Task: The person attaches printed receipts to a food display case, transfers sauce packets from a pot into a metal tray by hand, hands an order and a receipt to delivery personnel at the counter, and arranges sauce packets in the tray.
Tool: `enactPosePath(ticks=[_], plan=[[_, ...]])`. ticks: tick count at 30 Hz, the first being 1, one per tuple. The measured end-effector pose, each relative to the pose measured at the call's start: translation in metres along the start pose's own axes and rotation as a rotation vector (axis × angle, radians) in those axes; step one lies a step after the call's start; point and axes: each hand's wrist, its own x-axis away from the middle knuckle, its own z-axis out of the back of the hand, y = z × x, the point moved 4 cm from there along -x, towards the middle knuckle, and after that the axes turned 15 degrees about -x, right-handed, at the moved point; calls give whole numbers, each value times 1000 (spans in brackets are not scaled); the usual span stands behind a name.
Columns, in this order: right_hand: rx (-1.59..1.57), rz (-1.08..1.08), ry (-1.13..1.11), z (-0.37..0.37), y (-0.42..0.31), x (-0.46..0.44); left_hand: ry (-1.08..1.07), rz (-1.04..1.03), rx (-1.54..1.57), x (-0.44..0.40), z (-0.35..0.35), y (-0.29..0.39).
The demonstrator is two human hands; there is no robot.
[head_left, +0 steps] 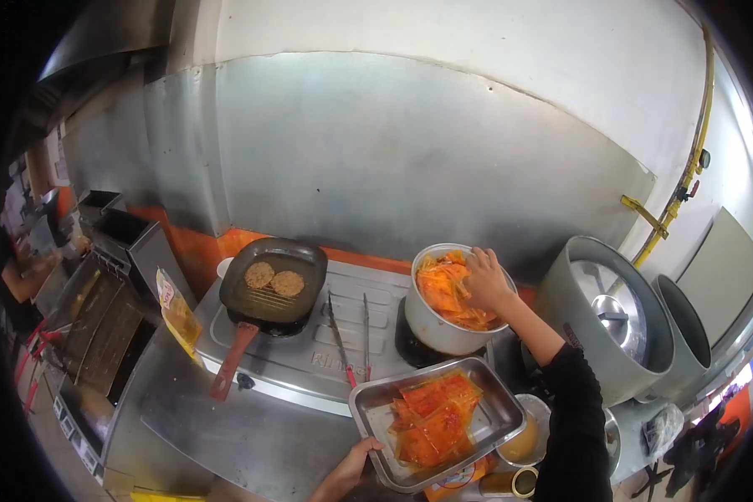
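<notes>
My left hand [353,470] grips the near left rim of a rectangular metal tray [505,412], which is tilted slightly. Several flat, glossy orange packets [440,416] lie in the tray; they look like clear plastic filled with orange sauce. Over a light grey pot [453,336] on the stove, my right hand [489,283] has its fingers curled down among more orange packets [443,289]. The fingers look closed on one of these packets, though their tips are partly hidden. The tray sits just in front of the pot, close to my right forearm.
A grill pan [276,308] with two browned patties [288,284] sits on the stove's left burner. Tongs [343,347] lie between pan and pot. A large lidded pot [590,389] stands right. A bowl [523,439] and jar [525,482] are beside the tray. Left is a yellow bag [177,316].
</notes>
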Motion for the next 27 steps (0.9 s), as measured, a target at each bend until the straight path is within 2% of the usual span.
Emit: enactPosePath(ticks=[8,10,11,13,16,19,21,23,24,26,27], plan=[[26,26,-2,-3,-7,-10,-48,27,50,-2,-1,-1],[-16,34,145,-2,-2,-11,-49,13,60,-4,0,-3],[-17,36,145,2,0,-12,-51,-2,70,-5,0,-3],[-10,-12,304,20,10,-11,-33,-6,68,-6,1,-4],[-143,-97,323,75,11,6,-16,-10,66,-4,0,0],[-279,-29,382,126,-7,37,-71,12,71,-11,5,-4],[-378,52,242,144,-23,57,-126,35,75,-12,4,-7],[-547,178,-41,155,-52,81,-86,58,65,-10,4,-4],[-547,175,-39,155,-58,88,-86,59,61,-7,2,-1],[-754,273,-288,146,-72,101,-38,7,67,-2,-2,6],[-756,269,-287,141,-67,101,-39,9,63,-3,-2,3]])
